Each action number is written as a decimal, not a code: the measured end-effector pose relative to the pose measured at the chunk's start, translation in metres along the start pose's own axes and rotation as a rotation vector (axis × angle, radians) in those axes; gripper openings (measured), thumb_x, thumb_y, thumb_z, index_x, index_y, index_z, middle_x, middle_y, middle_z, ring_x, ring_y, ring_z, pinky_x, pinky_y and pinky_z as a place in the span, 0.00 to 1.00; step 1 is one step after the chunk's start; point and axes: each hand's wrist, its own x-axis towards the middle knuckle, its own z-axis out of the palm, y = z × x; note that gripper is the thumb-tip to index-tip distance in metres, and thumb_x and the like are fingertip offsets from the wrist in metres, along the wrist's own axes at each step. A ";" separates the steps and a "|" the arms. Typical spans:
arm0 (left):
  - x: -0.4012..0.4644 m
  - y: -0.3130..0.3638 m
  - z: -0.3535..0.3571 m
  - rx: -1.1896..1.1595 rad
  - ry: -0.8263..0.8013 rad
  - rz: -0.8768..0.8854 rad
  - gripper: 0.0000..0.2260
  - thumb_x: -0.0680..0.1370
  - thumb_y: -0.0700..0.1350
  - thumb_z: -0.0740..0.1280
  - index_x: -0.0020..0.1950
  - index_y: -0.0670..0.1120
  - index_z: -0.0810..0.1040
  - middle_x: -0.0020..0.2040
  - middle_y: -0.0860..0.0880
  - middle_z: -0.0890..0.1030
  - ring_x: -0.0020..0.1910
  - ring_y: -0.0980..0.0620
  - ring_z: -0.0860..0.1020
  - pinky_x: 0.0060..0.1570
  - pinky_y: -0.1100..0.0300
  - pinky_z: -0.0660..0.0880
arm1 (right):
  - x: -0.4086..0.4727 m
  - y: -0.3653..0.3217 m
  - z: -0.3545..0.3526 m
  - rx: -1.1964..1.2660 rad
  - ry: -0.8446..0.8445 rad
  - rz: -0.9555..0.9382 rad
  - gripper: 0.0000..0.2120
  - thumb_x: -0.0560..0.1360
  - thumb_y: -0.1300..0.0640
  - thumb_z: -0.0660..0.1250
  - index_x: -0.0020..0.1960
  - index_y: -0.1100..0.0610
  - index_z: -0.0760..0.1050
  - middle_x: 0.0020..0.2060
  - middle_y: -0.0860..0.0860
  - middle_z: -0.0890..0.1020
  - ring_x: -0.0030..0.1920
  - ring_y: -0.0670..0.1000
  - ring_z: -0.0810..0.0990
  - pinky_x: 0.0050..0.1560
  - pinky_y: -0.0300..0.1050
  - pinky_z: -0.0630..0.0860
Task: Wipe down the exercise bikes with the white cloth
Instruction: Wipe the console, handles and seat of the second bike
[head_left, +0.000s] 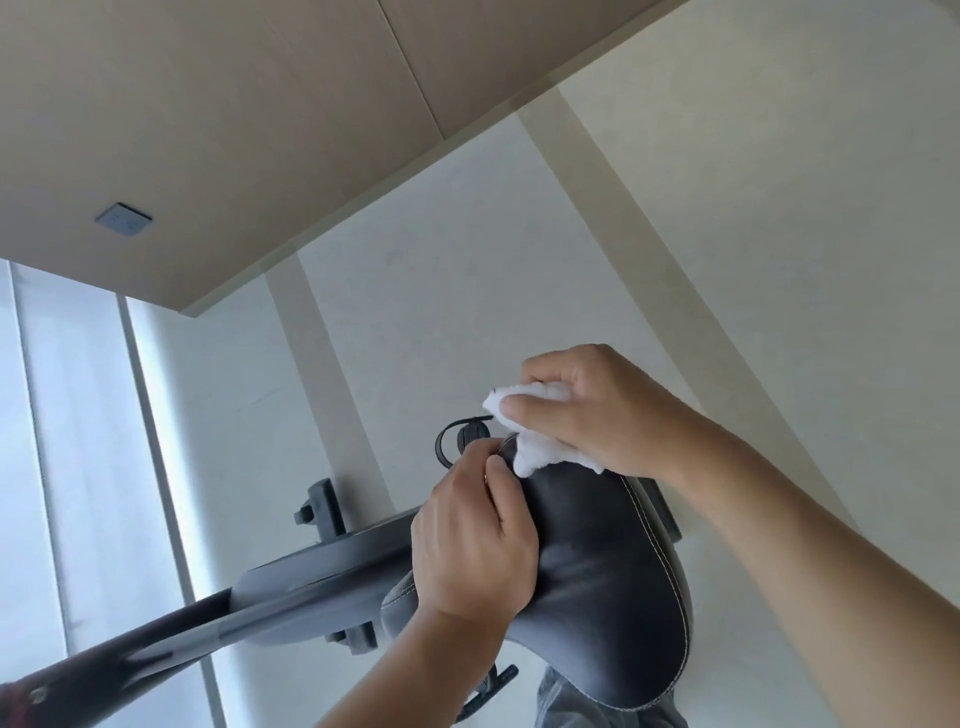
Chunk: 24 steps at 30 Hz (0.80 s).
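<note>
- Saddle (597, 566) taken as our landmark: dark, stitched, its long axis running from the broad rear end nearest us to the narrow nose at the far end.
- White cloth (540, 441) sits bunched at the nose of the saddle, touching its upper surface there; our right hand (587, 410) lies over it.
- Right hand: fingers curled round the cloth and gripping it in a wad, thumb laid along the near side of the bundle; part of the cloth spills out below the palm onto the nose.
- Left hand (472, 545): rests on the left flank of the saddle, just short of the nose, fingers curled over the edge. We judge it is steadying the seat; whether it pinches anything at the tip we cannot tell.
- Bike frame (306, 571) runs off to the left of the saddle; a pedal with strap (462, 439) shows just beyond the nose.
- Key relation: the unwiped length of the saddle lies from the cloth hand back toward us, along the long axis. The right hand is nearer the nose, the left nearer mid-saddle.
- Judgement: step in hand is wiping the seat; the next stroke likely pulls the cloth rearward, and the left hand may need to clear.
</note>
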 end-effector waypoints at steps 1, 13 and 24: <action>0.000 -0.001 0.000 0.012 0.001 0.005 0.16 0.80 0.56 0.44 0.44 0.55 0.69 0.31 0.54 0.74 0.33 0.49 0.71 0.35 0.51 0.65 | -0.012 0.008 -0.001 0.032 0.057 -0.022 0.24 0.80 0.46 0.70 0.35 0.58 0.63 0.27 0.51 0.65 0.29 0.52 0.67 0.33 0.47 0.63; 0.004 -0.002 -0.001 -0.010 0.010 0.012 0.16 0.79 0.55 0.45 0.46 0.53 0.70 0.35 0.55 0.76 0.34 0.48 0.70 0.34 0.52 0.64 | 0.040 -0.020 0.012 -0.244 -0.157 0.034 0.24 0.75 0.45 0.72 0.33 0.57 0.64 0.27 0.47 0.64 0.29 0.48 0.63 0.33 0.46 0.61; 0.002 -0.001 0.002 0.026 -0.012 0.027 0.18 0.79 0.56 0.43 0.45 0.54 0.70 0.34 0.53 0.76 0.35 0.46 0.73 0.36 0.50 0.69 | -0.026 0.018 0.004 0.196 0.097 -0.034 0.23 0.84 0.49 0.67 0.38 0.63 0.68 0.23 0.50 0.74 0.34 0.51 0.82 0.40 0.51 0.74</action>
